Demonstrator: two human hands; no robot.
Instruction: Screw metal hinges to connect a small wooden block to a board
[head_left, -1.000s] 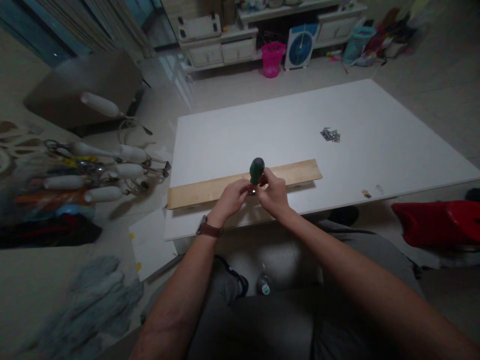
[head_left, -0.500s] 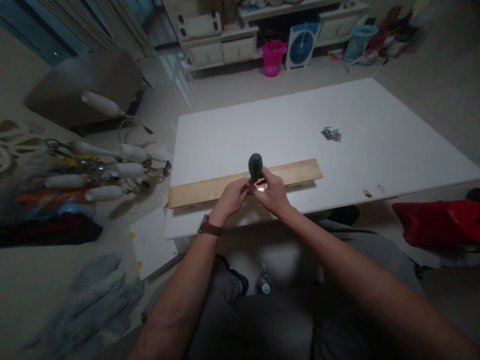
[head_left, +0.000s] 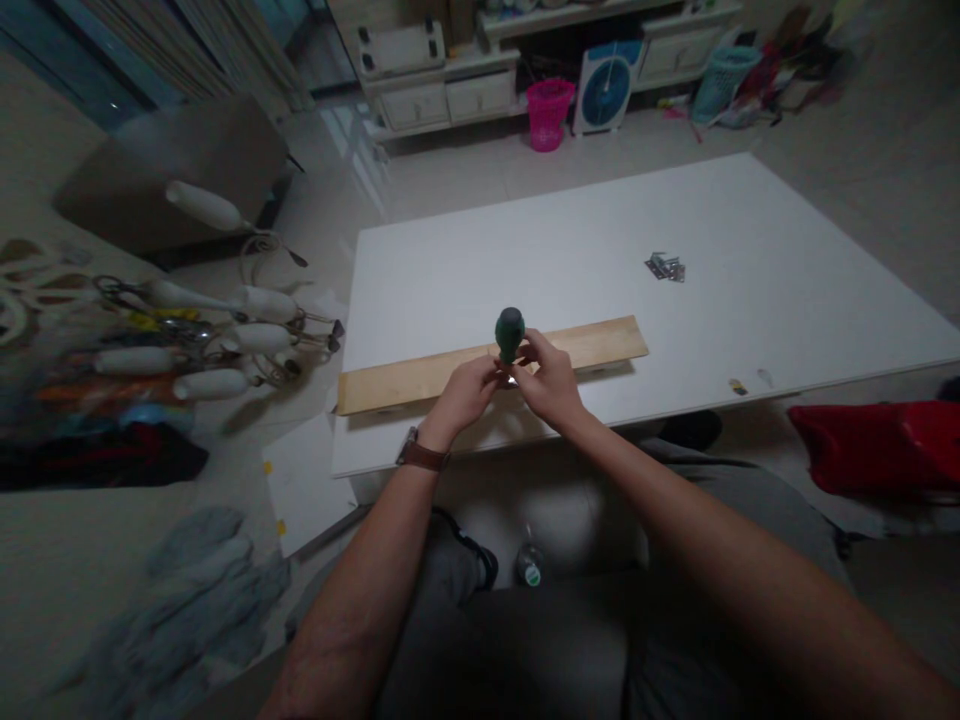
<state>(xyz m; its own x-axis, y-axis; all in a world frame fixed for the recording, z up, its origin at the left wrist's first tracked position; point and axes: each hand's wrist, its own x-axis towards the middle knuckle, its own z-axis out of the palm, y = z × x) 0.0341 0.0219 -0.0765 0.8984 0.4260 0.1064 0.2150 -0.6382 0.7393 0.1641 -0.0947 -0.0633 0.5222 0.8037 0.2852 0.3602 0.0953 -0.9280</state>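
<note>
A long wooden plank (head_left: 420,376) lies across the near part of a white table (head_left: 570,250). A green-handled screwdriver (head_left: 510,334) stands upright over the plank's middle. My right hand (head_left: 551,385) is closed round the lower part of the screwdriver. My left hand (head_left: 465,395), with a brown watch strap at its wrist, pinches something small and shiny at the screwdriver's tip; I cannot make out what it is. A small heap of metal hinges (head_left: 664,267) lies further back on the table to the right.
Several white-handled tools (head_left: 217,340) lie in a heap on the floor at left, with grey cloth (head_left: 187,590) nearer me. A red object (head_left: 877,445) sits at right. A pink basket (head_left: 547,113), a fan (head_left: 604,92) and cabinets stand at the back. A bottle (head_left: 529,566) stands between my legs.
The hands and screwdriver stay over the plank's middle. The screwdriver handle has shifted slightly left and up, and a bright glint seen half a second ago at its tip has dimmed.
</note>
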